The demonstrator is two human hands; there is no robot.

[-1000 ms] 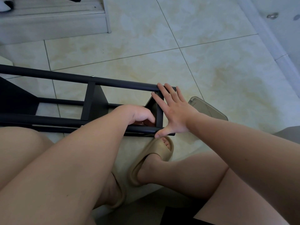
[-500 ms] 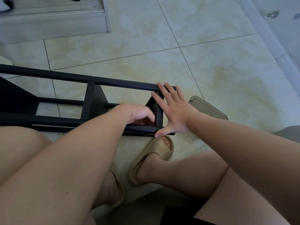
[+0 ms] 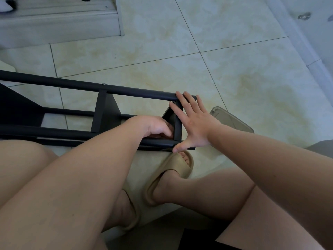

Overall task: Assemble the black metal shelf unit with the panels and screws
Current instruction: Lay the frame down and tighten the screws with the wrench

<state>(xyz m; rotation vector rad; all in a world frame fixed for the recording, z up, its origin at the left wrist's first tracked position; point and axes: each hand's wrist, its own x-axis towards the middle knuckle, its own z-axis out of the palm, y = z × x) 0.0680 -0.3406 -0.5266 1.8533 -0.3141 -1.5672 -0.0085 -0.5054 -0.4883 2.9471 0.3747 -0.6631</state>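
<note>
Tiled floor (image 3: 234, 69), black shelf unit (image 3: 54, 83), right hand (image 3: 196, 127) against end

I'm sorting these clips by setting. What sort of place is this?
Probably a room at home: glossy cream floor tiles, a pale raised step at far left, and tan slides worn beside the black shelf frame lying down.

Floor (image 3: 234, 69) open beyond frame (image 3: 72, 83); container (image 3: 232, 120), perhaps, right.
</note>
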